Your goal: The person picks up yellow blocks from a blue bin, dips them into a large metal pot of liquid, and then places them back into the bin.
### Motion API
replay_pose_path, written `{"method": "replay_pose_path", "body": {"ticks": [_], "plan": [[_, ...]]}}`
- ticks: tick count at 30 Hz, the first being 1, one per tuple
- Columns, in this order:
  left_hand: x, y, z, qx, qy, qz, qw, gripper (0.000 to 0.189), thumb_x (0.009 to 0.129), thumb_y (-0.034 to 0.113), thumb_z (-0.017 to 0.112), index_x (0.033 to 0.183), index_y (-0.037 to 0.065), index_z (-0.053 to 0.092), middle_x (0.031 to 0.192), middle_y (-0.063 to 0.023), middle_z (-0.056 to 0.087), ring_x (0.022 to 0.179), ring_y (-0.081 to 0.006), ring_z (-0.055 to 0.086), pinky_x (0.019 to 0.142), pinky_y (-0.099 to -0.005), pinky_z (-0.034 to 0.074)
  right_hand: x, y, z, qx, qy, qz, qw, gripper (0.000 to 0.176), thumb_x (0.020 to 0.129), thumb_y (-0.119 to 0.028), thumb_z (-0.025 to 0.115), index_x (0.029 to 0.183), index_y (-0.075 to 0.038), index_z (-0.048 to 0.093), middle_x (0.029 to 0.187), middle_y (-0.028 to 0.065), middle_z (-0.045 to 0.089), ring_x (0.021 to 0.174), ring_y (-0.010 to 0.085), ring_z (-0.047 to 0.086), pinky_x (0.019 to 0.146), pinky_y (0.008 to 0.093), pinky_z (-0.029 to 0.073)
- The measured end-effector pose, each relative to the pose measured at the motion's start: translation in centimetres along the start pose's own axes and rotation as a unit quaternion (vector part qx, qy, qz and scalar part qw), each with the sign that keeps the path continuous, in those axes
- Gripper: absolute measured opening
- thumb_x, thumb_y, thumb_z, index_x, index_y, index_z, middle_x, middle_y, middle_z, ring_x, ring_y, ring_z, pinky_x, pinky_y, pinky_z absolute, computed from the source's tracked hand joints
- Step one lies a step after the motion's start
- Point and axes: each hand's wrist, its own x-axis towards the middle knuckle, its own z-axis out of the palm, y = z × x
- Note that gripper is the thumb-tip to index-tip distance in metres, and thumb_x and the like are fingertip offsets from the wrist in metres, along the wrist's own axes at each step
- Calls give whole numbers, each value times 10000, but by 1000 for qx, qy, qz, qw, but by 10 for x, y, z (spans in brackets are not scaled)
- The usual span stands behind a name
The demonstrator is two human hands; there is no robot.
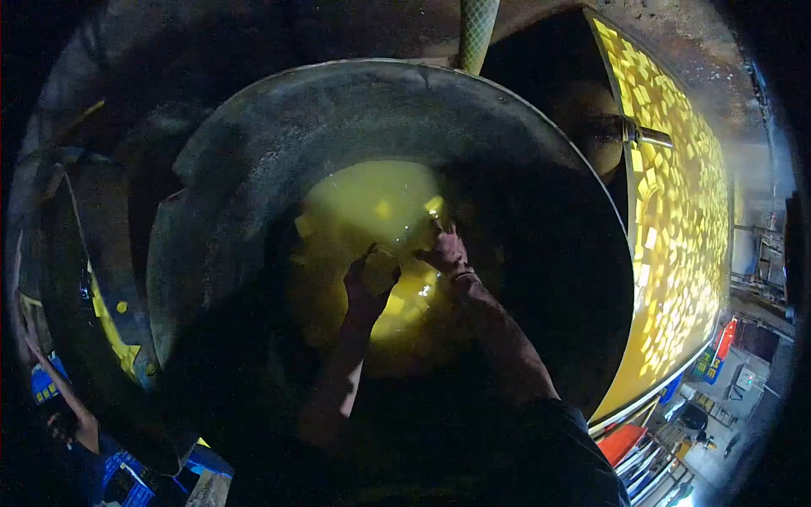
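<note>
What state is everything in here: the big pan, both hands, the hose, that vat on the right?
Basin: partly filled with yellow liquid, pieces floating.
Left hand: closed around a yellow chunk.
Right hand: at the liquid's surface, grip unclear.
Vat: full of yellow pieces.
Hose: hangs at the basin's far rim, flow not visible.
</note>
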Motion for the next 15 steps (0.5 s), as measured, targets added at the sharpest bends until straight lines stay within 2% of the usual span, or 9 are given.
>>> {"method": "replay_pose_path", "body": {"ticks": [1,2,4,5,6,7,9,14,15], "plan": [[-2,5,7,0,0,4,1000,380,840,335,448,1107,74,513,1020,-99,555,921,-236,558,778,-402,475,3,-7,-5,-103,-124,45,986,477,798,-387,542,1076,0,542,1031,212,564,996,327,539,892,379,422],[-6,17,23,74,9,40,996,381,840,329,448,1114,72,510,1016,-101,558,921,-237,557,777,-399,473,10,-2,5,-103,-122,39,986,477,798,-387,542,1076,0,542,1031,212,564,996,327,539,892,379,422],[-9,43,46,148,24,87,985,382,840,323,449,1121,71,507,1012,-104,561,921,-238,555,777,-397,472,27,23,42,-36,270,-177,946,360,778,-344,567,913,-13,600,834,175,616,844,341,598,800,372,469],[-7,58,56,-1,18,-6,1000,405,831,329,453,1127,59,512,1026,-123,560,915,-259,559,776,-408,478,24,29,37,-7,51,-12,999,240,783,-250,547,861,-33,615,748,160,619,740,345,608,728,368,493],[-4,74,65,-151,8,-97,984,428,822,336,458,1133,47,516,1041,-141,559,910,-280,563,775,-419,483,13,3,-7,67,2,-1,998,203,796,-199,514,888,-51,619,807,154,628,706,304,607,640,357,491],[0,91,75,-131,-70,-67,987,427,827,327,415,1138,51,511,1056,-154,552,934,-282,554,796,-435,469,23,21,-6,109,-33,-37,993,218,797,-206,523,923,-54,616,823,142,633,689,270,609,609,356,483],[-12,134,119,-138,-45,-78,986,440,811,308,428,1153,41,501,1062,-159,548,956,-272,545,811,-447,453,34,26,-8,141,-73,-89,983,238,797,-213,532,958,-57,612,839,130,638,672,235,612,578,354,474],[-86,241,181,-123,-237,-7,964,523,792,326,455,1224,32,454,1080,-154,549,959,-262,546,851,-465,429,-18,-60,-75,294,-213,-27,932,251,833,-145,547,1071,-70,572,1028,82,598,910,126,572,769,286,489],[-115,259,184,-139,-240,18,961,543,785,345,459,1234,39,443,1083,-153,550,963,-262,544,855,-470,425,-43,-97,-95,478,-274,-19,835,281,818,-125,572,1093,-69,559,1065,77,582,948,137,555,817,286,473]]}}
